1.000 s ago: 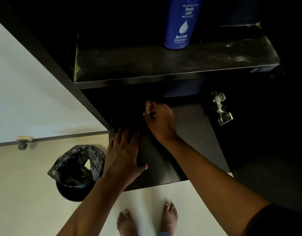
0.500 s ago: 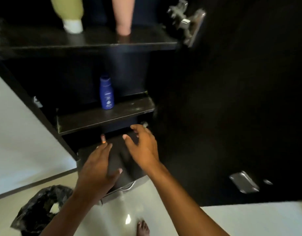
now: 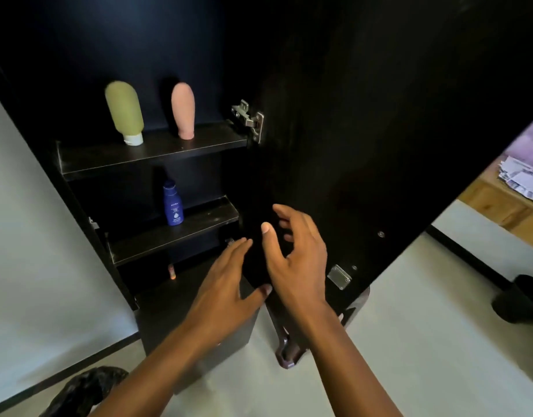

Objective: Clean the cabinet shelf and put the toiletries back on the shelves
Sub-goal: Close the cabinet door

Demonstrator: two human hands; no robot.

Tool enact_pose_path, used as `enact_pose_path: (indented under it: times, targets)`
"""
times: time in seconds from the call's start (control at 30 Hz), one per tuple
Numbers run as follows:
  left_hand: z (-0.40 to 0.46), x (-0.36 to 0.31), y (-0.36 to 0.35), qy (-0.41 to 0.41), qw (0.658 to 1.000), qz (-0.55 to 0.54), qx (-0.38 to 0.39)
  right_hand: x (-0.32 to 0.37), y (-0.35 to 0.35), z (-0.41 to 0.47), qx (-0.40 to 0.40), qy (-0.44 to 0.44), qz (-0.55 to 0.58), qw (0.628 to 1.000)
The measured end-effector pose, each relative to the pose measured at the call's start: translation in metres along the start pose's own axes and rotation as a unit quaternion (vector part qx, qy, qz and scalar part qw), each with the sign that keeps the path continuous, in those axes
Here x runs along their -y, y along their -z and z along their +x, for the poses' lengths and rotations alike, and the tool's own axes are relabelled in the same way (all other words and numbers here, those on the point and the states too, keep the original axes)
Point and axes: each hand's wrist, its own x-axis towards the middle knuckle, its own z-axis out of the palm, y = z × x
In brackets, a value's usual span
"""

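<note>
Both hands empty, left hand (image 3: 226,291) flat and right hand (image 3: 298,260) fingers spread near the door (image 3: 379,130) edge, likely done restocking: green tube (image 3: 124,112) and pink tube (image 3: 183,114) cap-down on top shelf (image 3: 150,153), blue bottle (image 3: 173,203) upright on middle shelf (image 3: 175,236)

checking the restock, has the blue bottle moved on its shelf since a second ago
No. The blue bottle stands upright on the middle shelf, as before; only the camera has tilted up and pulled back.
</note>
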Motion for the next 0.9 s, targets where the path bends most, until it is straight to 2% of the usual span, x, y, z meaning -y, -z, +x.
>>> enact_pose_path:
  times: [0.17, 0.37, 0.43, 0.53, 0.6, 0.7, 0.77, 0.9]
  targets:
    - [-0.016, -0.035, -0.025, -0.048, 0.998, -0.034, 0.031, 0.005, 0.041, -0.012, -0.090, 0.076, -0.010, 0.993]
    - [-0.016, -0.083, -0.053, -0.075, 0.996, -0.057, 0.006, 0.000, 0.109, -0.022, -0.216, 0.160, -0.013, 0.963]
    - [-0.014, -0.101, -0.065, -0.085, 0.995, -0.054, -0.009, -0.005, 0.130, -0.023, -0.257, 0.145, 0.014, 0.955]
    - [-0.014, -0.127, -0.085, -0.083, 0.995, -0.045, -0.035, -0.018, 0.151, -0.019, -0.289, 0.041, 0.078, 0.953]
    - [-0.016, -0.141, -0.098, -0.078, 0.995, -0.040, -0.045, -0.032, 0.156, -0.014, -0.266, -0.037, 0.092, 0.959]
    - [-0.018, -0.155, -0.115, -0.081, 0.995, -0.038, -0.046, -0.056, 0.153, -0.009, -0.128, -0.089, 0.105, 0.982]
    - [-0.020, -0.160, -0.124, -0.076, 0.995, -0.039, -0.050, -0.067, 0.146, -0.010, -0.062, -0.117, 0.150, 0.980]
    - [-0.021, -0.158, -0.131, -0.052, 0.997, -0.024, -0.054, -0.076, 0.138, -0.006, -0.001, -0.167, 0.166, 0.972]
